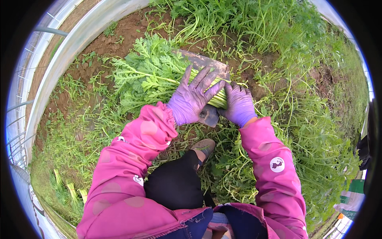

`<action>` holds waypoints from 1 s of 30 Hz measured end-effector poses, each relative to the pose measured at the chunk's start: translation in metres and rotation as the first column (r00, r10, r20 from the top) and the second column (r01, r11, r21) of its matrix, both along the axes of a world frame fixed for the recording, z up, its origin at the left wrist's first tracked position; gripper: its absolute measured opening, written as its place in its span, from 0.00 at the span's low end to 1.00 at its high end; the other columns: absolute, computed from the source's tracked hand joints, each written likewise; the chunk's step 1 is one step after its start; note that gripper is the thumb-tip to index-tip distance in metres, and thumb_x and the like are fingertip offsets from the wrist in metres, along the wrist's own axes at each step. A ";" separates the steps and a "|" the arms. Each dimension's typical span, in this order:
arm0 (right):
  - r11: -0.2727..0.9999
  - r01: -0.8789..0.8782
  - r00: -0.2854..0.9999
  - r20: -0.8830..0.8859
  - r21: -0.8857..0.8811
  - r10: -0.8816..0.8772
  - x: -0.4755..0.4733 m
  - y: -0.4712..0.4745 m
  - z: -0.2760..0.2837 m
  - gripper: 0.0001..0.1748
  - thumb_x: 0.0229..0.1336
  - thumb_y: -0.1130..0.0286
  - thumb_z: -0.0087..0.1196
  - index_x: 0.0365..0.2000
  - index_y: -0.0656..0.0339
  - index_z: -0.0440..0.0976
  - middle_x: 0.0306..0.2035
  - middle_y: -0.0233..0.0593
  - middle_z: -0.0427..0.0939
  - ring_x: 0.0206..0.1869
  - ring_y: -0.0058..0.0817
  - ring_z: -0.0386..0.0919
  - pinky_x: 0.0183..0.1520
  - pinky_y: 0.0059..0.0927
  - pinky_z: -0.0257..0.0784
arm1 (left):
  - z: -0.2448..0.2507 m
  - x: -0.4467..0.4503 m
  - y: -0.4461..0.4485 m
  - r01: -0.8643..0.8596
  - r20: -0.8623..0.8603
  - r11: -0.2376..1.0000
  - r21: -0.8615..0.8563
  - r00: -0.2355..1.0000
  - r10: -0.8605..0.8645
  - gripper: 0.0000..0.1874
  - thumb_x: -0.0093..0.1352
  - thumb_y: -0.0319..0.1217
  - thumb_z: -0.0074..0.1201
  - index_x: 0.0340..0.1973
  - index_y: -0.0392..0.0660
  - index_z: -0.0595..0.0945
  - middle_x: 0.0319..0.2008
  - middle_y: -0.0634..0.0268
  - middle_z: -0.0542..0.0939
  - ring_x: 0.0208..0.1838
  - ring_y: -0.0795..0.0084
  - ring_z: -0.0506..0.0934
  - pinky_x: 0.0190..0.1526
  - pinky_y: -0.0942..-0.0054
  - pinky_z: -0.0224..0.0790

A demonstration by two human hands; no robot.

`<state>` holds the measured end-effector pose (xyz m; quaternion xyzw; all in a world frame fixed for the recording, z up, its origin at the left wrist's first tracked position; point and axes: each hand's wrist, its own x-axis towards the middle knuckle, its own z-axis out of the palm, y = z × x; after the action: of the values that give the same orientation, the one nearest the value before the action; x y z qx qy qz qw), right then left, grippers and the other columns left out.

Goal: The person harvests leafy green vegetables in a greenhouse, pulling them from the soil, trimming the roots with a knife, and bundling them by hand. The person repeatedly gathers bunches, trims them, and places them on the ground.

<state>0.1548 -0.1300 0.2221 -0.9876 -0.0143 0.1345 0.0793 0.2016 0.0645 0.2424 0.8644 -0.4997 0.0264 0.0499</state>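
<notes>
A thick bunch of crown daisy greens [149, 73] lies across a soil-stained flat plate [210, 64], leaves to the left and pale stems to the right. My left hand [191, 100], in a dirty purple glove, holds the stems from above with its fingers spread. At the right end my right hand [238, 103], gloved alike, cups the stem ends with its fingers bent around them. Both hands nearly meet over the stems. A dark lower part of the plate [209, 116] shows below the bunch; whatever is beneath my palms is hidden.
Uncut greens [253, 24] stand at the far side, and more plants [316, 134] spread along the right. Several tied bunches [72, 191] lie at the lower left. A plastic greenhouse wall [56, 71] curves along the left. My shoe [206, 148] is just below the plate.
</notes>
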 end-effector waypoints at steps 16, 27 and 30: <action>0.991 0.081 0.995 -0.044 -0.106 -0.087 0.007 0.011 0.011 0.67 0.27 0.43 0.73 0.67 0.53 0.50 0.56 0.55 0.68 0.60 0.49 0.68 0.66 0.59 0.52 | -0.031 0.050 -0.024 -0.004 -0.202 0.961 0.278 0.977 0.063 0.44 0.61 0.61 0.53 0.67 0.53 0.61 0.65 0.54 0.65 0.70 0.57 0.60 0.71 0.48 0.40; 0.999 -0.030 0.995 -0.097 -0.023 0.028 0.026 -0.011 -0.006 0.67 0.23 0.47 0.75 0.66 0.48 0.52 0.67 0.47 0.57 0.67 0.47 0.61 0.66 0.65 0.51 | -0.017 0.051 -0.022 0.008 -0.170 0.921 0.389 0.983 0.063 0.65 0.46 0.63 0.66 0.71 0.51 0.49 0.66 0.44 0.62 0.72 0.51 0.56 0.72 0.47 0.38; 0.999 -0.034 0.991 -0.129 0.013 0.036 0.030 -0.013 -0.004 0.67 0.22 0.48 0.76 0.66 0.48 0.51 0.66 0.48 0.58 0.66 0.48 0.62 0.65 0.64 0.53 | -0.009 0.067 -0.027 -0.060 -0.176 0.880 0.472 0.971 0.160 0.66 0.45 0.57 0.70 0.72 0.52 0.48 0.66 0.45 0.62 0.72 0.51 0.57 0.71 0.46 0.39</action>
<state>0.1849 -0.1435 0.2186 -0.9760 -0.0271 0.1995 0.0829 0.2689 0.0374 0.2337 0.8761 -0.4334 -0.1819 -0.1070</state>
